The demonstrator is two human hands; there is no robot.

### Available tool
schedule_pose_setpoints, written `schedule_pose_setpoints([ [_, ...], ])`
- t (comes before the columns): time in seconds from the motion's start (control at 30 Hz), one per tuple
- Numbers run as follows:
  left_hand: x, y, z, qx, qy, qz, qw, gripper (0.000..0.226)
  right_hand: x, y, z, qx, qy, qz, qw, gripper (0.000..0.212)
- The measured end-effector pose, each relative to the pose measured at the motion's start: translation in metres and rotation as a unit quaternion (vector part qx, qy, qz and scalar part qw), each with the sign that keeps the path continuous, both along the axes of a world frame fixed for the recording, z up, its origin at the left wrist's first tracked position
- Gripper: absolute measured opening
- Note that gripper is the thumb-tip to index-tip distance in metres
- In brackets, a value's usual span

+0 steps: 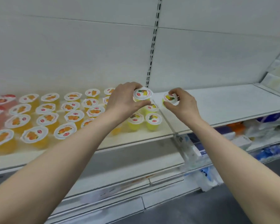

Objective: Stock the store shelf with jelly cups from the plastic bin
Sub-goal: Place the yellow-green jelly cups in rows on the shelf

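Observation:
My left hand (122, 100) grips a yellow jelly cup (142, 94) with a white lid, held above the back of the white store shelf (217, 104). My right hand (183, 103) pinches a second yellow jelly cup (169, 97) just to the right of it. Below the two hands stand other yellow cups (153, 120) near the shelf's divider. Rows of orange jelly cups (47, 118) fill the shelf to the left, with red ones (0, 101) at the far left. The plastic bin is not in view.
A perforated upright (153, 46) runs up the back wall. To the right of the divider the shelf surface is bare. Pale boxes (278, 73) stand at the far right. Lower shelves hold blue and white packaged goods (242, 139). Grey floor lies below.

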State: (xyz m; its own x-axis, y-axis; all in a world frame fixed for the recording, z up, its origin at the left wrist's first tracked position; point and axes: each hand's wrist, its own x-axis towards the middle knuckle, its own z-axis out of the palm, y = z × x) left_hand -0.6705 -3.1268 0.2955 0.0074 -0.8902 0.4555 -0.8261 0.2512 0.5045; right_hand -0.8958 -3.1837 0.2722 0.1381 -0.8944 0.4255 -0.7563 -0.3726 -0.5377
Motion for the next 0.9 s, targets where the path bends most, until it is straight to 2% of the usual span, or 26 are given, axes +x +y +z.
schedule_pose_setpoints([
  [0.1, -0.005, -0.018, 0.002, 0.008, -0.011, 0.049, 0.999, 0.06, 0.001, -0.04, -0.003, 0.029, 0.03, 0.034, 0.999, 0.033],
  [0.43, -0.028, -0.047, 0.002, 0.003, 0.0, 0.155, 0.988, 0.059, 0.0, -0.124, -0.023, 0.068, 0.045, 0.139, 0.987, 0.029],
  [0.9, -0.05, -0.065, 0.003, 0.013, -0.005, 0.176, 0.984, 0.052, 0.006, -0.159, -0.03, 0.05, 0.078, 0.186, 0.978, 0.03],
])
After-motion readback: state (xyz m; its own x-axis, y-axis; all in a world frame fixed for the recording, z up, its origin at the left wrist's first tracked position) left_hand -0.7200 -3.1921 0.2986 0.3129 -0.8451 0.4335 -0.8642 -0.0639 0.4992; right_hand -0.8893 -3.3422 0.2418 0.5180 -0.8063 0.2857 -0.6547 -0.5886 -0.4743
